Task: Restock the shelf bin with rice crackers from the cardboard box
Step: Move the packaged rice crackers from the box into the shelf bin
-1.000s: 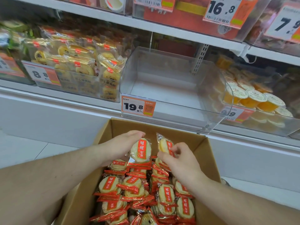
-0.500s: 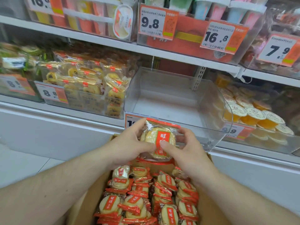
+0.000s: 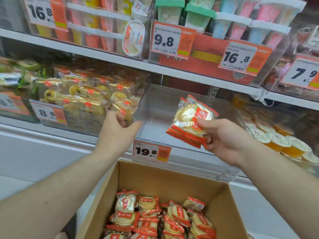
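- Up at shelf height, the right hand (image 3: 226, 140) held a small bundle of rice cracker packets (image 3: 191, 121), thumb over the front and fingers curled behind, so its grip was clamped on the packets.
- That bundle was tilted, its orange-red sealed edge lowest, and it hung in front of the open top of the clear shelf bin (image 3: 155, 107), above the bin's near edge.
- Inside the bin, no packets could be seen; only its clear walls and pale floor showed.
- At the bin's near left corner was the left hand (image 3: 119, 130), its fingers curled loosely; whether they actually gripped the corner or only touched it could not be told.
- An orange price tag (image 3: 151, 151) reading 19.8 was fixed to the bin's near front, between the two wrists.
- Nearer and lower stood the open cardboard box (image 3: 172, 176), with many more packets (image 3: 160, 219) heaped in its bottom, well below the hands.
- Left of the empty-looking bin, a neighbouring bin held gold-wrapped pastries (image 3: 89, 97) behind an 8.8 tag.
- To the right sat a bin of orange jelly cups (image 3: 276, 140) with white lids.
- On the far upper shelf stood tubs and cups in pink, blue and green, with price tags reading 16.8, 9.8, 16.8 and 7.9.
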